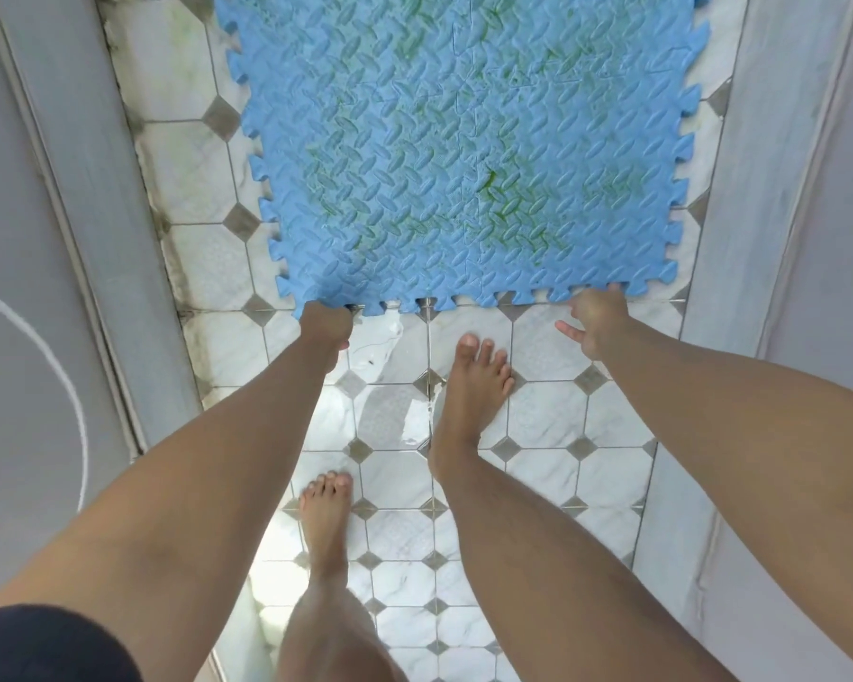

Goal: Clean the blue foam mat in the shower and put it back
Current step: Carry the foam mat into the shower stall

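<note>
Mat flat on floor, held at near edge.
Left hand grasps the near-left corner; right hand hooks the near-right edge. Foam is likely light, floppy and slick: grip behind the teeth.

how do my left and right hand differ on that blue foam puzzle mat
The left hand is fisted round the near left corner of the blue interlocking foam mat; the right hand only meets the near edge with its fingertips, thumb splayed aside, its grip unclear. The left is at a corner, the right short of one. Both are on the same edge.
</note>
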`<control>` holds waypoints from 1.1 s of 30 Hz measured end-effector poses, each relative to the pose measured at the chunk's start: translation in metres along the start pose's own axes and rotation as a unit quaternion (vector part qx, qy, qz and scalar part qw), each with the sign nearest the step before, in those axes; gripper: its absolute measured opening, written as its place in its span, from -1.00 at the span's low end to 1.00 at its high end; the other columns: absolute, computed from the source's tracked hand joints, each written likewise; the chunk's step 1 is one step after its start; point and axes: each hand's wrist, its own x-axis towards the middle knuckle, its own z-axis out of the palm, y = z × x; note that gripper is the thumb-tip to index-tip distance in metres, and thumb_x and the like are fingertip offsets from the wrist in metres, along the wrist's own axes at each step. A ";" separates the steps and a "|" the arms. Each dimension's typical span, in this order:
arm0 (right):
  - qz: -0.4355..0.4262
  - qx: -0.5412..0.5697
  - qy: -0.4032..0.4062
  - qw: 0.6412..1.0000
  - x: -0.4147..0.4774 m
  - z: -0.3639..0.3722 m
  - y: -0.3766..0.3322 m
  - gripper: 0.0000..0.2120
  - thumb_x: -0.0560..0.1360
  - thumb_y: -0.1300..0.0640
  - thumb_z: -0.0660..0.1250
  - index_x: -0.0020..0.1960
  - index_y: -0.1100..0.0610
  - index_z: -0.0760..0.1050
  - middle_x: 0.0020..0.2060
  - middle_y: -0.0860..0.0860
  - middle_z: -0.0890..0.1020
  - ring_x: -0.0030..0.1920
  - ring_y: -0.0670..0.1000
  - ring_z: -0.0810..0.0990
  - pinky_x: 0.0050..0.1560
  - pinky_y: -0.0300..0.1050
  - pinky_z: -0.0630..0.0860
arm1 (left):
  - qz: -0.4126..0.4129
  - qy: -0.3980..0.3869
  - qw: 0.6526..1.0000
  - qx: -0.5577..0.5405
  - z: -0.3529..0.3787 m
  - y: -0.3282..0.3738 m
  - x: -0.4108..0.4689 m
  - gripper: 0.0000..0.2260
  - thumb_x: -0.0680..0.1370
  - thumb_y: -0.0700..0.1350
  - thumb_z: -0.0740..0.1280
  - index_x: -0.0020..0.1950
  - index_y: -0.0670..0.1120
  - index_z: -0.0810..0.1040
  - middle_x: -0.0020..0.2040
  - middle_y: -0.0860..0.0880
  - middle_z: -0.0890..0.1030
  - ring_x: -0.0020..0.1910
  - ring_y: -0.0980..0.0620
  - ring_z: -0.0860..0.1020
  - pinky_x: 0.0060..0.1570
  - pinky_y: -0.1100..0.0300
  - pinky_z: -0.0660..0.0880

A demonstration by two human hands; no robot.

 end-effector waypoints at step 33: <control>0.096 0.412 -0.077 0.903 -0.341 -0.131 0.003 -0.93 0.61 0.18 0.35 -0.02 0.17 0.50 -0.09 0.10 0.51 -0.17 -0.04 0.52 -0.22 -0.22 0.63 | 0.089 -0.047 0.952 -0.291 -0.187 0.113 -0.301 -0.71 0.63 -0.26 0.36 0.32 -0.14 0.41 -0.16 -0.06 0.56 -0.33 0.09 0.61 -0.39 0.19 0.58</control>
